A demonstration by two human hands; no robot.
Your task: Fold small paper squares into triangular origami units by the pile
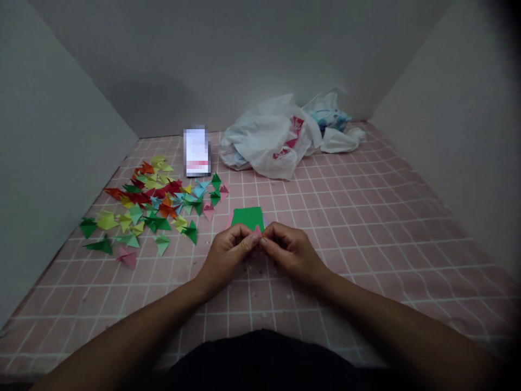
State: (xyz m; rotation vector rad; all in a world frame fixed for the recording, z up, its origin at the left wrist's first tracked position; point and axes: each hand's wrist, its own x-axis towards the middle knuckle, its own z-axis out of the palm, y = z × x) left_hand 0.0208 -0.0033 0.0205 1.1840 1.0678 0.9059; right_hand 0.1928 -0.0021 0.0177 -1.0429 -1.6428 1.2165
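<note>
A small folded piece of pink paper (258, 231) is pinched between my two hands, mostly covered by the fingers. My left hand (233, 247) grips it with thumb and bent fingers from the left. From the other side my right hand (291, 251) pinches it the same way, fingertips close to the left thumb. Just beyond the hands lies a stack of square paper, a green sheet (248, 217) on top and pink edges showing at its left.
Many-coloured folded paper cranes (157, 221) are spread at the left on the pink checked cloth (366, 228). Behind them a phone with a lit, blurred screen (197, 152) stands upright. Crumpled white plastic bags (268, 133) lie at the back, near the wall. Walls close in both sides.
</note>
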